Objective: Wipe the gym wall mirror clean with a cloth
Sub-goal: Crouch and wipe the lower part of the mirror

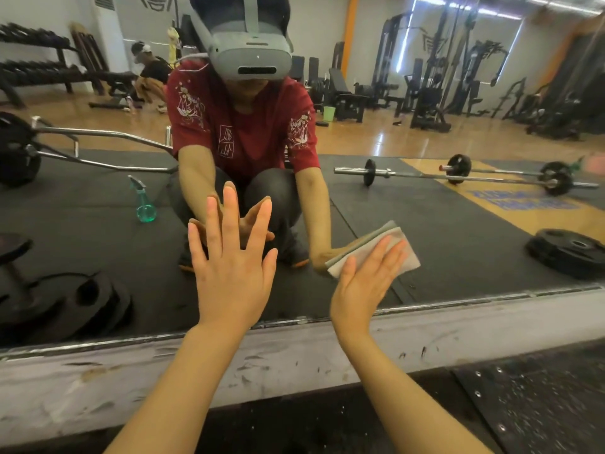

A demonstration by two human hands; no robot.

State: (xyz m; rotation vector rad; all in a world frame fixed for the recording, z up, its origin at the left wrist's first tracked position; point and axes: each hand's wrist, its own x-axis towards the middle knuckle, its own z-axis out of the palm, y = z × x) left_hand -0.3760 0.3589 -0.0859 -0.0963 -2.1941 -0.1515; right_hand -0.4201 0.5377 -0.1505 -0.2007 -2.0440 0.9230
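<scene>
Both hands flat on the large gym wall mirror (425, 224), low, near its bottom edge.
Left hand (234, 260): fingers spread, holding nothing. Right hand (366, 280): straight fingers press the folded grey cloth (406, 253) to the glass just above the scuffed white ledge (131, 381); bare glass to the right.

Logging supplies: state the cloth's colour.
The cloth is light grey, pressed on the mirror under the right hand; head view.

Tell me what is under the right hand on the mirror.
Under the right hand lies a folded grey cloth, pressed flat against the mirror by straight fingers. The cloth sticks out above and beside them. The glass behind the cloth is covered.
</scene>
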